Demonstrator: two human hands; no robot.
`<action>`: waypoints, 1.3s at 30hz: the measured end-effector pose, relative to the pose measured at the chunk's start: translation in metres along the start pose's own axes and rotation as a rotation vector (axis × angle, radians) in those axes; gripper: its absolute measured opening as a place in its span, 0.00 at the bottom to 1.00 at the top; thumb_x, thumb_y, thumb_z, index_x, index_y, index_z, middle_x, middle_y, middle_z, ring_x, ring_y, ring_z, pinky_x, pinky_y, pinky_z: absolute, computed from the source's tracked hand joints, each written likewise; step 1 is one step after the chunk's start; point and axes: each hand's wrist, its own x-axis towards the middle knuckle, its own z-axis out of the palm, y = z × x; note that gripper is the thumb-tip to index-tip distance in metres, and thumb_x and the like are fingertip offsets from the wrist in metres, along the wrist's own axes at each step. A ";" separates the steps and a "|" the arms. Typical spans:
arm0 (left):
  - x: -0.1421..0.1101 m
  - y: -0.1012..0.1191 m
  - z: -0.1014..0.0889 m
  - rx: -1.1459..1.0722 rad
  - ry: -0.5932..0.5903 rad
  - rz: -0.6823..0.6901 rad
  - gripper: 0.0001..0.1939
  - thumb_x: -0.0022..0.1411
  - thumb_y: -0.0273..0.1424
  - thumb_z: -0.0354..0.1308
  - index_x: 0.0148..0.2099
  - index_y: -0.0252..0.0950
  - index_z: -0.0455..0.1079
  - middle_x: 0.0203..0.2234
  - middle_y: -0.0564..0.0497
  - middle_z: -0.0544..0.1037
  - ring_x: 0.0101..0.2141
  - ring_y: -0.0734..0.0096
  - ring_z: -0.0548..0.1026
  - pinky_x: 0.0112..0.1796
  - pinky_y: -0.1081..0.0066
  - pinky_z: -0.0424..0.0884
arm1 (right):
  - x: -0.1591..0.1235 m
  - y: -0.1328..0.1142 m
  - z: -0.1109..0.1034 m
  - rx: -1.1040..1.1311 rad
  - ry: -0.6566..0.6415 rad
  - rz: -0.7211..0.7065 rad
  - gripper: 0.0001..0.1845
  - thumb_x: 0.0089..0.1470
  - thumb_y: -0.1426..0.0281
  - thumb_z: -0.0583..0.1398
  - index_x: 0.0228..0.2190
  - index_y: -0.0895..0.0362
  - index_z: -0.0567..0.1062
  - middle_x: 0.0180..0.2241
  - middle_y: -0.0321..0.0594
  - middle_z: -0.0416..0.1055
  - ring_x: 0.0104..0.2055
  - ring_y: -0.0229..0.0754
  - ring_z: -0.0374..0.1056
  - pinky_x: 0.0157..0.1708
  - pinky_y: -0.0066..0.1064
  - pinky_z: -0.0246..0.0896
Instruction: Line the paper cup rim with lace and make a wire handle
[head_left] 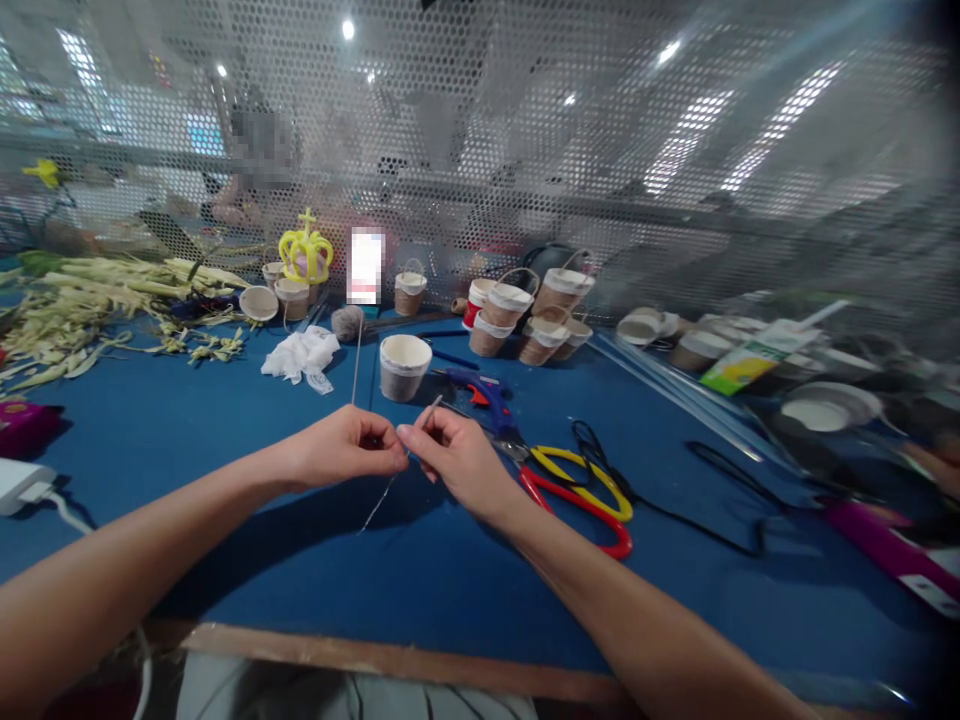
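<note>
My left hand (364, 443) is closed in a pinch on thin grey yarn (357, 365), which runs up and back to a yarn ball (349, 323). Touching it at the fingertips, my right hand (450, 447) pinches a thin grey strand, stiff-looking, whose end (433, 408) sticks up past the thumb. Below the fingers hangs a thin, twisted-looking tail (380, 503). Whether these are one piece is hidden by the fingers. A small white-rimmed cup (405, 367) stands just behind my hands.
Right of my hands lie a blue glue gun (491, 400) and scissors with red and yellow handles (577, 495). Crumpled white cloth (301, 357) lies left. Wrapped cups with handles (504, 315), a yellow crown (306, 250) and dry husks (97, 300) line the back, before a perforated screen (480, 130).
</note>
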 end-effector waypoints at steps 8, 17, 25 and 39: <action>-0.001 0.000 -0.003 -0.066 -0.081 0.007 0.11 0.53 0.35 0.53 0.27 0.30 0.66 0.20 0.56 0.64 0.22 0.80 0.57 0.25 0.76 0.54 | -0.001 -0.005 0.000 0.175 -0.100 0.047 0.15 0.47 0.58 0.58 0.23 0.58 0.64 0.19 0.30 0.61 0.20 0.30 0.57 0.18 0.23 0.54; -0.001 0.004 -0.002 0.185 -0.001 0.144 0.08 0.55 0.31 0.51 0.28 0.32 0.64 0.21 0.56 0.66 0.23 0.79 0.61 0.26 0.78 0.58 | 0.002 0.003 0.001 0.351 -0.078 0.149 0.19 0.43 0.56 0.61 0.22 0.58 0.63 0.16 0.27 0.58 0.17 0.28 0.54 0.15 0.22 0.51; 0.000 -0.002 0.004 0.205 0.100 0.189 0.07 0.55 0.32 0.50 0.27 0.33 0.62 0.20 0.56 0.65 0.22 0.79 0.60 0.25 0.77 0.58 | 0.001 0.003 0.001 0.330 -0.031 0.154 0.18 0.44 0.56 0.60 0.23 0.58 0.64 0.16 0.28 0.58 0.17 0.28 0.54 0.15 0.22 0.51; -0.001 0.004 0.000 -0.126 -0.013 0.024 0.10 0.52 0.34 0.54 0.27 0.31 0.65 0.19 0.57 0.64 0.21 0.82 0.57 0.23 0.77 0.53 | -0.003 -0.006 0.000 0.200 -0.046 0.066 0.17 0.47 0.55 0.57 0.24 0.58 0.65 0.19 0.31 0.60 0.19 0.31 0.57 0.17 0.24 0.54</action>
